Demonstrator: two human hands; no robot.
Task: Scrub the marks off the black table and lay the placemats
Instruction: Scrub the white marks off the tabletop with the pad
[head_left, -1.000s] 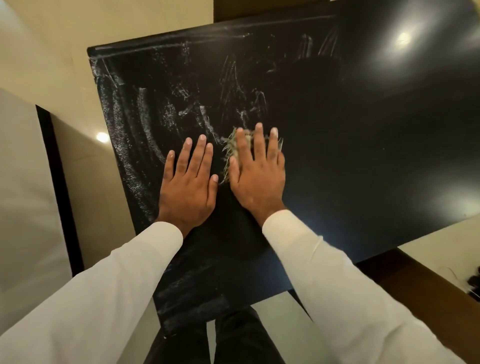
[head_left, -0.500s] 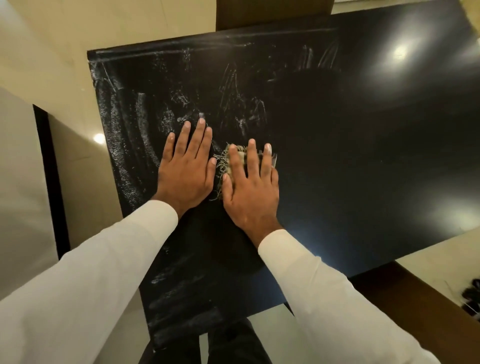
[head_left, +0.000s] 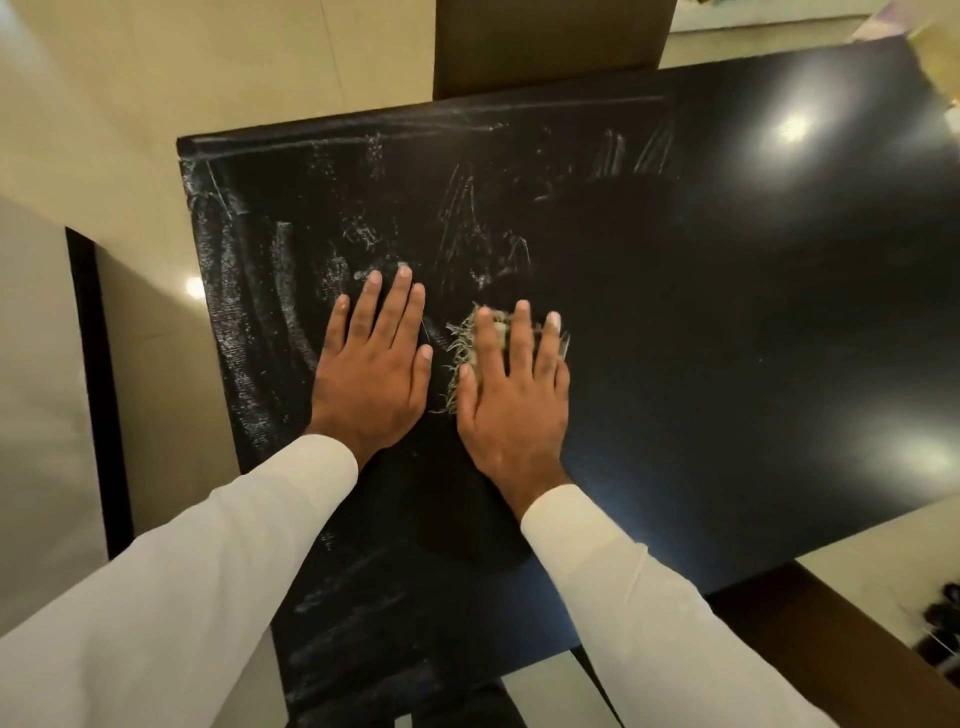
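Flat on the black table (head_left: 727, 338), left hand (head_left: 371, 371) fingers straight, right hand (head_left: 511, 400) outspread, pressing scrubber (head_left: 462, 348).

The person wears a long white cloth left sleeve (head_left: 182, 597) and a long white cloth right sleeve (head_left: 649, 623). The cloth is plain and smooth, with a few soft folds. Each sleeve ends in a neat cuff at the wrist. The bare left hand (head_left: 371, 379) and the bare right hand (head_left: 511, 400) come out of the cuffs. The fingers (head_left: 400, 306) have short, tidy nails. Low down, a bit of dark trousers (head_left: 457, 709) shows.
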